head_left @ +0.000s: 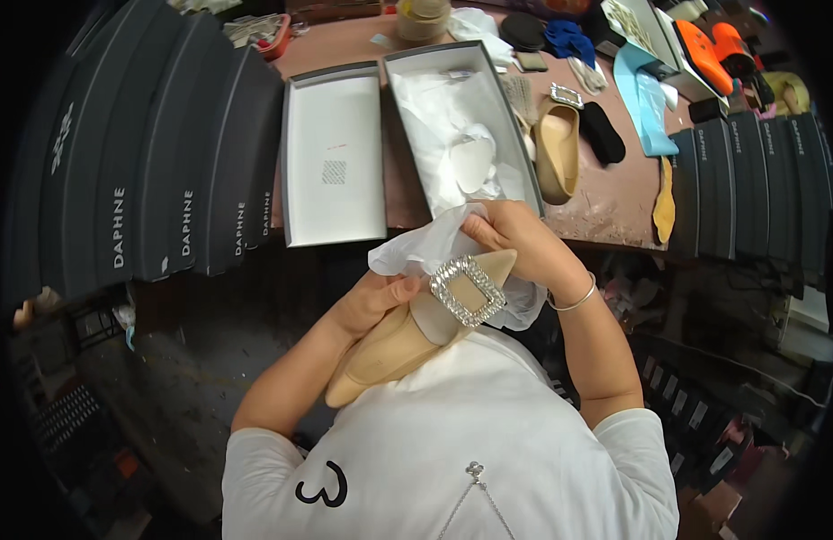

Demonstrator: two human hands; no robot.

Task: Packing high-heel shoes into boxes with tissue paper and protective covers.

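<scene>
A beige pointed flat shoe (pixel 385 351) with a square rhinestone buckle (pixel 468 291) lies tilted against my white shirt, toe up to the right. My left hand (pixel 373 301) is closed around its side, thumb along the upper edge beside a sheet of white tissue paper (pixel 421 245). With thumb and fingers together, my right hand (pixel 517 236) grips that paper above the toe; some of the sheet hangs behind the shoe. The shoe's mate (pixel 557 153), also beige and buckled, rests on the table beside an open shoebox (pixel 532 180) lined with tissue.
A box lid (pixel 289 180) lies inside-up left of the open box. Dark shoeboxes stand in rows at the left (pixel 156 180) and right (pixel 718 180). Across the pinkish table (pixel 605 211) are a black pad (pixel 602 133), a blue cloth (pixel 569 42), a yellow brush-shaped piece (pixel 664 200) and orange tools (pixel 704 58).
</scene>
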